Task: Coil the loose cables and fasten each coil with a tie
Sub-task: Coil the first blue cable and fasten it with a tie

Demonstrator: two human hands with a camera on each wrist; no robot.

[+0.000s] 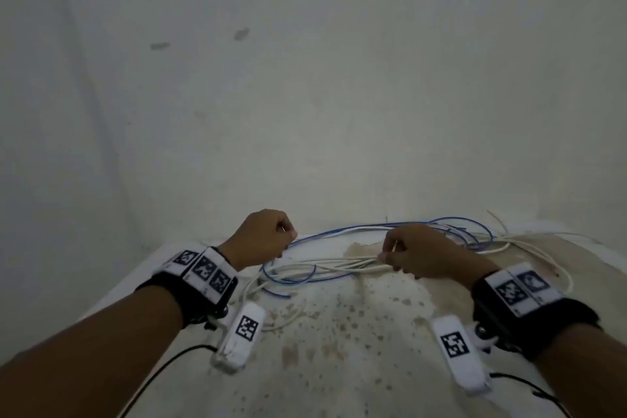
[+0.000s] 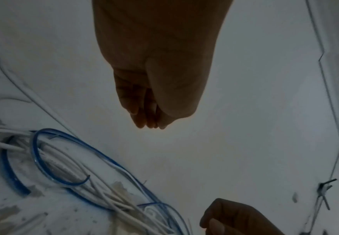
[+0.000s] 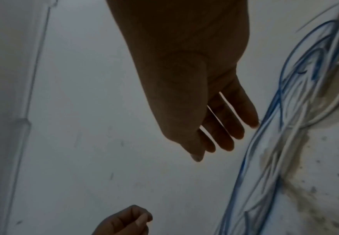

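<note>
A tangle of blue cables [image 1: 339,231] and white cables [image 1: 339,264] lies in long loose loops across the back of a stained white table [image 1: 339,343]. My left hand [image 1: 288,236] hovers at the tangle's left end, fingers curled, thumb against fingertips [image 2: 142,124]; nothing shows between them. My right hand [image 1: 386,256] hangs over the white strands at the middle. In the right wrist view its fingers [image 3: 226,143] are straight and slightly spread, beside the blue cables [image 3: 251,151] and holding none. Blue loops [image 2: 36,151] lie below my left hand.
A bare pale wall [image 1: 305,78] rises right behind the table. A thin wire [image 2: 329,98] and a conduit pipe [image 3: 23,111] run along it. Both wrists carry marker-covered camera units with black leads [image 1: 163,370]. The table's near part is spotted with stains.
</note>
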